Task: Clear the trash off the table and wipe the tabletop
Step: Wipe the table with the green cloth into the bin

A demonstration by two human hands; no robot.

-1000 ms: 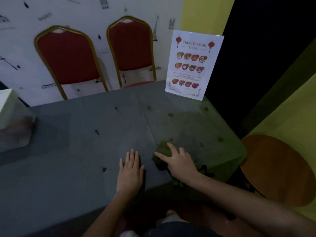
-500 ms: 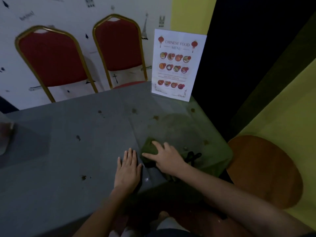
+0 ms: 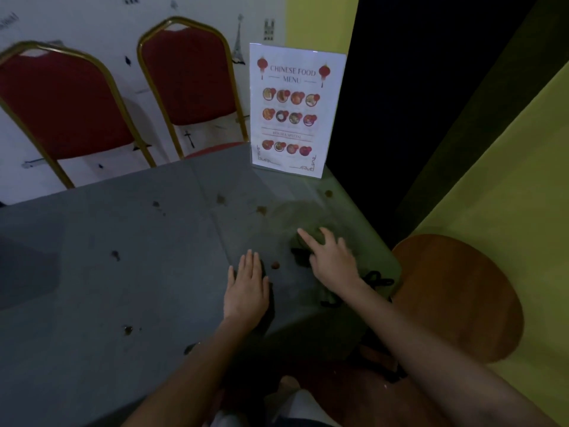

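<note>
Judged soft and limp, the green cloth (image 3: 311, 235) was pressed mid-bunch by the flat-fingered right hand (image 3: 332, 261) near the table's (image 3: 138, 278) right edge; the left hand (image 3: 246, 286) was laid flat.

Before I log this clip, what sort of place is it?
Probably a small restaurant or eatery: a standing Chinese food menu at the corner of the grey table, two red gold-framed banquet chairs across it, and brown spots near where the right hand presses a green cloth.

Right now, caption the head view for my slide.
Right hand presses a green cloth on the stained grey tabletop; left hand rests flat beside it.
</note>
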